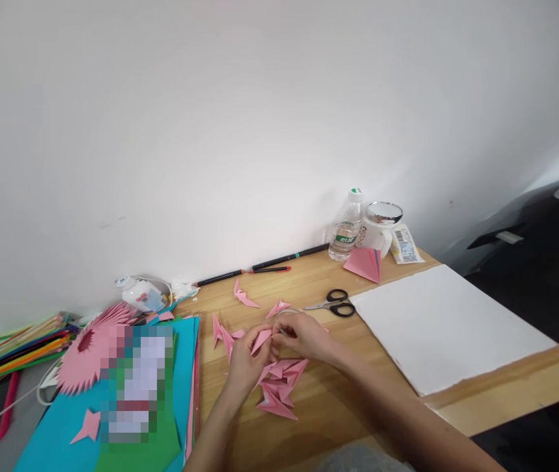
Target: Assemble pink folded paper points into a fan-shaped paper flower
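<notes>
My left hand (245, 362) is closed on a folded pink paper piece (261, 341), a pointed origami shape. Against its right end my right hand (304, 335) is pinched; what lies between those fingertips is hidden. A thin pale loop, like thread or wire, curves above the right fingers. Right below both hands lies a cluster of similar pink paper pieces (279, 400). More of them rest left of my left hand, and a pink paper bird-like piece (245, 295) lies farther back. Black-handled scissors (341, 303) lie beyond my right hand.
A white board (451, 328) covers the table's right side. At the back stand a water bottle (346, 229), a mug (375, 233) and pens (220, 277) along the wall. On the left are coloured paper sheets (188, 354), a pink pleated paper ring (70, 370) and a white bottle (144, 295).
</notes>
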### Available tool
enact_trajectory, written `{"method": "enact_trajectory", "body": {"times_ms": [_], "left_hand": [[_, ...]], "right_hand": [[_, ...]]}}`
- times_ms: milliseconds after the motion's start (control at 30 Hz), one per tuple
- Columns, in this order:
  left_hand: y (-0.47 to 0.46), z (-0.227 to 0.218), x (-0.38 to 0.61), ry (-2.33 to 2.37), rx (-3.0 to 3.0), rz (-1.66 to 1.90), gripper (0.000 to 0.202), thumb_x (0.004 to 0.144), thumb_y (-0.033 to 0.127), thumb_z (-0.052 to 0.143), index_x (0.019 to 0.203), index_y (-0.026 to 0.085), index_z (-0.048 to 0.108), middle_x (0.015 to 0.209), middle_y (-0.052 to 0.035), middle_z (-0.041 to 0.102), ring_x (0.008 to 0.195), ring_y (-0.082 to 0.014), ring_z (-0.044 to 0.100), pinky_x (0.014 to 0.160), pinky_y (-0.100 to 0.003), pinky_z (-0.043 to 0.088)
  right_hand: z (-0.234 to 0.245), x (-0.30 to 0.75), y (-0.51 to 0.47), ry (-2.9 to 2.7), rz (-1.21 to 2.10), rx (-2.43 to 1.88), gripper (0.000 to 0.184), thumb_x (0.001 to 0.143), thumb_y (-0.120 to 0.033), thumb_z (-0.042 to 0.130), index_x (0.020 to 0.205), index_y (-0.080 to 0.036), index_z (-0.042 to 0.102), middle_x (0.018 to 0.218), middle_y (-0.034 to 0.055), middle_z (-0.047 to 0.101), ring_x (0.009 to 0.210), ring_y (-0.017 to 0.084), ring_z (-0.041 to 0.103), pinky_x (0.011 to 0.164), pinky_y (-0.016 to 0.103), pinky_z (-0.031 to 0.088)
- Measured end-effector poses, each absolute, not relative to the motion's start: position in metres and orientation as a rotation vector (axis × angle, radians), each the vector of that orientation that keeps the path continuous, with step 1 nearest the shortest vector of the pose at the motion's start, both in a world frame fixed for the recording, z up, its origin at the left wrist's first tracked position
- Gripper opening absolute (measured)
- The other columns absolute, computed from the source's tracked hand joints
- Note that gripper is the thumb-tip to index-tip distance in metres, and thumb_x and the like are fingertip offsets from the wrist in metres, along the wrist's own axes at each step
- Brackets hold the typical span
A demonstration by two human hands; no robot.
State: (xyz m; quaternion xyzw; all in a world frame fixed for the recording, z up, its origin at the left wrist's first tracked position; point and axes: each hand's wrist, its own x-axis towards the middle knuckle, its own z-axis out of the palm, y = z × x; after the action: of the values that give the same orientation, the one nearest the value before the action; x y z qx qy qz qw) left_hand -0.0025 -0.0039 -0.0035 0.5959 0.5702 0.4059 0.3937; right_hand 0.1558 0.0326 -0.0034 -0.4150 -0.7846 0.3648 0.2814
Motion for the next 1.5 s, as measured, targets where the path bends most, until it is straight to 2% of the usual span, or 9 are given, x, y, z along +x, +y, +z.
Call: {"method": "enact_trajectory", "body": {"times_ms": [133, 300, 500, 667, 767, 833, 967, 1167, 1500], "left_hand": [[-0.004, -0.01, -0.003, 1.418, 1.505, 1.026, 0.026, 0.07, 0.015, 0.057, 0.093, 0.019, 0.067, 0.094, -0.0057, 0.07, 0.091, -0.0219, 0.062, 0.081, -0.031, 0.046], [-0.006, -0.01, -0.003, 1.361, 1.467, 0.952, 0.034, 0.07, 0.025, 0.063, 0.103, 0.017, 0.063, 0.103, -0.0085, 0.067, 0.095, -0.0232, 0.06, 0.083, -0.032, 0.046], [-0.01, 0.007, -0.003, 1.161, 1.274, 0.887, 0.047, 0.069, 0.039, 0.065, 0.11, 0.017, 0.059, 0.114, -0.0106, 0.063, 0.103, -0.0238, 0.058, 0.084, -0.033, 0.047], [-0.007, -0.004, -0.001, 1.218, 1.012, 0.913, 0.039, 0.072, 0.044, 0.062, 0.096, 0.014, 0.057, 0.086, -0.0103, 0.071, 0.074, -0.0219, 0.068, 0.063, -0.032, 0.053], [-0.004, -0.01, 0.0, 1.148, 0.964, 0.952, 0.045, 0.07, 0.042, 0.065, 0.104, 0.015, 0.054, 0.078, -0.0074, 0.072, 0.065, -0.0212, 0.068, 0.061, -0.033, 0.053], [-0.003, -0.01, 0.001, 1.143, 0.978, 0.951, 0.047, 0.069, 0.041, 0.066, 0.106, 0.015, 0.055, 0.076, -0.0065, 0.072, 0.063, -0.0209, 0.068, 0.059, -0.032, 0.053], [-0.003, -0.008, 0.004, 1.196, 1.02, 0.952, 0.035, 0.067, 0.04, 0.065, 0.091, 0.015, 0.062, 0.068, -0.0042, 0.071, 0.06, -0.02, 0.067, 0.055, -0.03, 0.052], [-0.005, -0.01, 0.007, 1.246, 0.957, 1.017, 0.018, 0.065, 0.033, 0.065, 0.073, 0.017, 0.06, 0.063, -0.0011, 0.069, 0.056, -0.0211, 0.067, 0.056, -0.033, 0.054], [-0.004, -0.019, 0.006, 1.365, 1.004, 1.045, 0.016, 0.065, 0.032, 0.065, 0.068, 0.017, 0.059, 0.058, -0.0006, 0.067, 0.052, -0.0194, 0.065, 0.05, -0.03, 0.052]], "right_hand": [[-0.006, 0.155, 0.034, -2.045, 1.053, -1.179, 0.011, 0.073, -0.016, 0.052, 0.065, -0.017, 0.06, 0.058, -0.0026, 0.058, 0.051, 0.009, 0.046, 0.049, 0.019, 0.029], [-0.009, 0.151, 0.033, -2.048, 0.913, -1.267, 0.009, 0.069, -0.013, 0.055, 0.063, -0.017, 0.061, 0.056, -0.002, 0.057, 0.05, 0.009, 0.044, 0.048, 0.019, 0.027], [-0.01, 0.152, 0.035, -2.068, 0.821, -1.197, 0.01, 0.07, -0.01, 0.055, 0.066, -0.017, 0.061, 0.066, 0.0013, 0.06, 0.061, 0.012, 0.05, 0.059, 0.021, 0.034], [-0.013, 0.15, 0.033, -2.143, 0.675, -1.142, 0.008, 0.073, -0.015, 0.057, 0.067, -0.018, 0.061, 0.067, 0.0025, 0.06, 0.067, 0.015, 0.051, 0.063, 0.024, 0.034], [-0.014, 0.149, 0.031, -2.178, 0.672, -1.145, 0.006, 0.074, -0.018, 0.058, 0.069, -0.018, 0.061, 0.07, 0.0035, 0.061, 0.07, 0.016, 0.052, 0.064, 0.025, 0.034], [-0.013, 0.148, 0.03, -2.167, 0.681, -1.164, 0.005, 0.074, -0.018, 0.058, 0.07, -0.018, 0.061, 0.071, 0.0038, 0.061, 0.071, 0.016, 0.052, 0.064, 0.025, 0.035], [-0.014, 0.145, 0.029, -2.153, 0.688, -1.228, 0.005, 0.074, -0.016, 0.057, 0.07, -0.017, 0.06, 0.072, 0.0044, 0.06, 0.07, 0.016, 0.052, 0.063, 0.025, 0.037], [-0.025, 0.14, 0.027, -2.234, 0.543, -1.23, 0.007, 0.076, -0.015, 0.053, 0.076, -0.016, 0.06, 0.077, 0.0072, 0.06, 0.076, 0.019, 0.052, 0.067, 0.028, 0.037], [-0.017, 0.138, 0.021, -2.287, 0.472, -1.384, 0.011, 0.08, -0.018, 0.05, 0.078, -0.015, 0.06, 0.079, 0.0092, 0.061, 0.067, 0.018, 0.053, 0.056, 0.027, 0.034]]}}
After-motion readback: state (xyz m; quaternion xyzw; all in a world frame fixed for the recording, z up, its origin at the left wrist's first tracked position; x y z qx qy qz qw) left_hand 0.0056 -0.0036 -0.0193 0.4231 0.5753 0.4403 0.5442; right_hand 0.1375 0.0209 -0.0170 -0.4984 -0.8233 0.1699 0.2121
